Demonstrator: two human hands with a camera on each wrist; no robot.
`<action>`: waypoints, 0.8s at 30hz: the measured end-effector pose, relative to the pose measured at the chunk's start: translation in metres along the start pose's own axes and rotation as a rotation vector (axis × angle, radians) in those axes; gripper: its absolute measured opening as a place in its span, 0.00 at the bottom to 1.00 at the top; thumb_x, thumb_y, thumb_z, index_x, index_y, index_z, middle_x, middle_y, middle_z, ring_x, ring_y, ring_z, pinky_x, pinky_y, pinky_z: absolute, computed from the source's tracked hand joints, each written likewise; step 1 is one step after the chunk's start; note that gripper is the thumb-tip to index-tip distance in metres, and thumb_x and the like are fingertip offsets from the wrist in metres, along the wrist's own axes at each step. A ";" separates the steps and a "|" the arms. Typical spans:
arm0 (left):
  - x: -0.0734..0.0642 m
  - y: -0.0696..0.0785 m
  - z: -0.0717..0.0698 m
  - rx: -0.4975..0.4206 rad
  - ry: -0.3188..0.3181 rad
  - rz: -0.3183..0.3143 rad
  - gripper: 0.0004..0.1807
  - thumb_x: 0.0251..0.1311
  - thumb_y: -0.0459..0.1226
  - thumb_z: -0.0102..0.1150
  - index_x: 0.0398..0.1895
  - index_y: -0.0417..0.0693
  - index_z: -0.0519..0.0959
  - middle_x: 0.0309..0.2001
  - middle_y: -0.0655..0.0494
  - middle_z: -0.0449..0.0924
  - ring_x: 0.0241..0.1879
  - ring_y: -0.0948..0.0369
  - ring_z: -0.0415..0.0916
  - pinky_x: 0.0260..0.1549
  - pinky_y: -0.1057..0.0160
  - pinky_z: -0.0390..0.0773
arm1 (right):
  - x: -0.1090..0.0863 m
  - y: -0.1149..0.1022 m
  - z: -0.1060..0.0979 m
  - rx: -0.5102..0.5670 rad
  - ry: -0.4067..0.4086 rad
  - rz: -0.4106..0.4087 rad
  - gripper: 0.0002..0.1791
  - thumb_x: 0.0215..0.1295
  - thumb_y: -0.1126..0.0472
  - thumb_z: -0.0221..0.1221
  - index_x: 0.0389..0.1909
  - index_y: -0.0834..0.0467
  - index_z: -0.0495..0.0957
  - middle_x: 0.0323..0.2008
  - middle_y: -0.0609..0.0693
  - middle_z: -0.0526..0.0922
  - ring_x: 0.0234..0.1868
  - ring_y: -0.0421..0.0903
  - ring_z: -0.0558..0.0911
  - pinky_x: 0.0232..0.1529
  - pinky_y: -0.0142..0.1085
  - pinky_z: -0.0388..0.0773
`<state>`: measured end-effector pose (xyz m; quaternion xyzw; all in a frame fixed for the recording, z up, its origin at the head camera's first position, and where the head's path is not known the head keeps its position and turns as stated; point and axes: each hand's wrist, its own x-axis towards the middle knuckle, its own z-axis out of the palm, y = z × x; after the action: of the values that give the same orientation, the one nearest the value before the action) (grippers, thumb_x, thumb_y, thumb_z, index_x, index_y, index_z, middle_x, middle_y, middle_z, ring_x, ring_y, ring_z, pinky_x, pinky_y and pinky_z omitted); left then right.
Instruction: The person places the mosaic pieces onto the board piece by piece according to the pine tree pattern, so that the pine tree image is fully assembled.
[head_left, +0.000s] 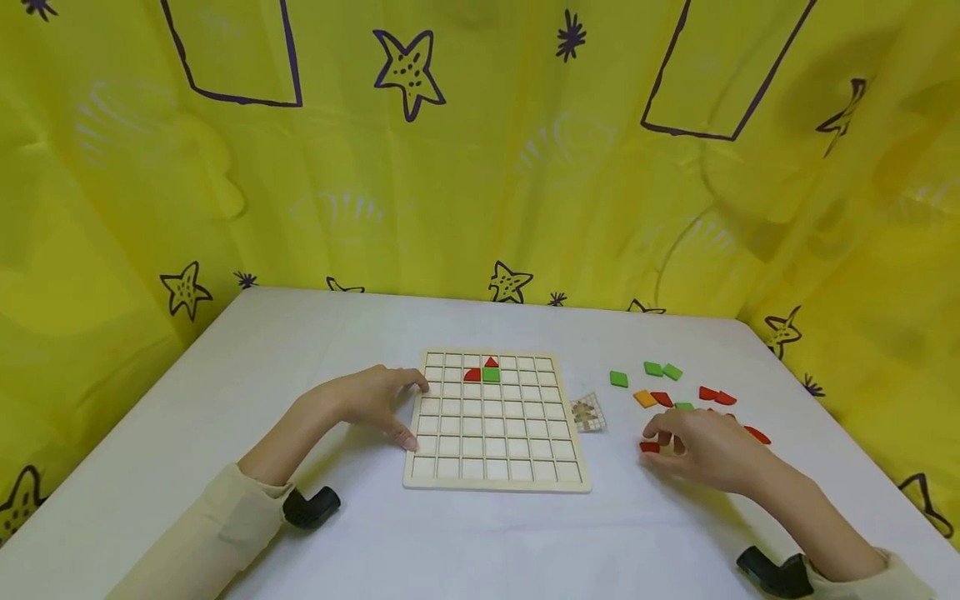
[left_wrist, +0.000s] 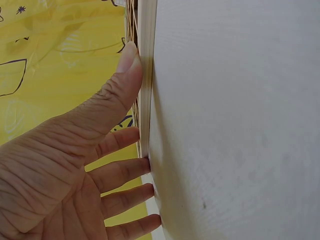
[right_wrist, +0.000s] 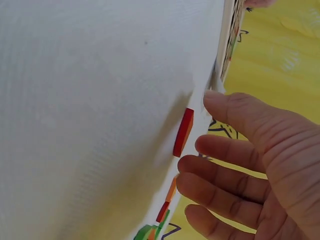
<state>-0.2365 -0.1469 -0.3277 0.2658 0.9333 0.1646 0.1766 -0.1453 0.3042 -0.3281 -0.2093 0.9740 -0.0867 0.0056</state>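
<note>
A wooden grid board lies flat on the table. Two red tiles, one a small triangle and one with a curved edge, sit in its upper rows around a green square tile. My left hand rests against the board's left edge, thumb and fingers spread, as the left wrist view also shows. Over at the right, my right hand hovers low with loosely bent fingers around a red tile. That tile lies on the table, just off the fingertips in the right wrist view.
Right of the board lies a small pattern card. Loose tiles are scattered beyond the right hand: green ones, an orange one and several red ones. A yellow patterned curtain hangs behind the table.
</note>
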 end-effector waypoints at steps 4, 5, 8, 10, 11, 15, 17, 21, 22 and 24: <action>0.000 0.000 0.000 0.002 0.005 0.008 0.40 0.44 0.54 0.82 0.61 0.56 0.74 0.62 0.47 0.75 0.57 0.50 0.71 0.59 0.45 0.72 | 0.002 0.000 0.004 0.002 0.002 0.013 0.11 0.58 0.51 0.74 0.38 0.49 0.86 0.28 0.34 0.78 0.27 0.33 0.71 0.27 0.30 0.71; 0.000 0.000 0.000 0.003 0.006 0.008 0.40 0.44 0.54 0.82 0.61 0.56 0.74 0.62 0.47 0.75 0.57 0.50 0.71 0.59 0.45 0.72 | 0.003 0.000 0.004 0.002 0.001 0.014 0.10 0.58 0.51 0.74 0.38 0.49 0.86 0.28 0.34 0.78 0.28 0.33 0.71 0.28 0.30 0.72; 0.001 0.000 0.000 0.000 0.006 0.007 0.40 0.44 0.54 0.82 0.61 0.56 0.74 0.62 0.48 0.75 0.58 0.50 0.71 0.59 0.45 0.72 | 0.004 0.000 0.004 0.009 -0.001 0.011 0.09 0.58 0.53 0.74 0.38 0.49 0.86 0.29 0.34 0.79 0.30 0.33 0.73 0.31 0.30 0.74; 0.001 0.000 -0.001 -0.002 0.004 0.006 0.41 0.44 0.54 0.82 0.61 0.57 0.74 0.62 0.48 0.75 0.58 0.50 0.71 0.59 0.45 0.72 | 0.005 0.000 0.004 0.021 -0.006 0.006 0.08 0.58 0.55 0.74 0.37 0.48 0.86 0.30 0.33 0.80 0.31 0.33 0.75 0.33 0.31 0.76; 0.001 -0.001 -0.001 -0.002 0.004 0.007 0.41 0.44 0.54 0.82 0.61 0.57 0.74 0.62 0.48 0.75 0.58 0.50 0.71 0.59 0.45 0.72 | 0.006 0.000 0.004 0.027 -0.007 0.001 0.08 0.59 0.56 0.73 0.38 0.48 0.86 0.30 0.33 0.80 0.32 0.33 0.76 0.34 0.31 0.77; 0.001 -0.001 -0.001 -0.006 0.003 0.011 0.40 0.44 0.53 0.83 0.61 0.57 0.74 0.62 0.48 0.75 0.59 0.50 0.71 0.59 0.45 0.72 | 0.007 0.000 0.003 0.044 -0.010 -0.013 0.08 0.59 0.59 0.72 0.38 0.48 0.86 0.32 0.33 0.81 0.34 0.34 0.77 0.36 0.32 0.78; 0.001 -0.001 0.000 -0.006 0.002 0.013 0.40 0.44 0.53 0.83 0.61 0.57 0.74 0.62 0.48 0.75 0.58 0.50 0.71 0.59 0.45 0.72 | 0.008 0.000 0.003 0.046 -0.011 -0.018 0.08 0.59 0.60 0.72 0.39 0.49 0.86 0.33 0.33 0.81 0.34 0.34 0.77 0.36 0.32 0.78; 0.001 -0.001 0.001 -0.012 0.000 0.009 0.40 0.43 0.53 0.83 0.61 0.57 0.74 0.61 0.48 0.75 0.58 0.51 0.71 0.59 0.46 0.72 | 0.012 0.000 0.003 0.051 -0.030 -0.049 0.11 0.58 0.62 0.72 0.41 0.51 0.86 0.35 0.36 0.82 0.34 0.36 0.77 0.36 0.32 0.78; 0.001 -0.001 0.001 -0.015 -0.001 0.008 0.40 0.43 0.53 0.83 0.61 0.57 0.74 0.61 0.48 0.75 0.58 0.51 0.71 0.58 0.46 0.72 | 0.013 0.000 0.003 0.053 -0.037 -0.056 0.11 0.57 0.63 0.72 0.42 0.51 0.86 0.36 0.37 0.82 0.34 0.36 0.77 0.36 0.32 0.78; 0.001 -0.002 0.001 -0.020 -0.001 0.002 0.41 0.43 0.53 0.83 0.61 0.57 0.74 0.61 0.48 0.75 0.58 0.51 0.71 0.58 0.46 0.72 | 0.016 -0.001 0.004 0.061 -0.055 -0.064 0.12 0.57 0.64 0.72 0.42 0.52 0.86 0.37 0.39 0.82 0.34 0.37 0.76 0.36 0.32 0.77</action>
<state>-0.2371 -0.1475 -0.3297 0.2652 0.9312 0.1740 0.1796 -0.1591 0.2969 -0.3311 -0.2422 0.9632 -0.1107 0.0360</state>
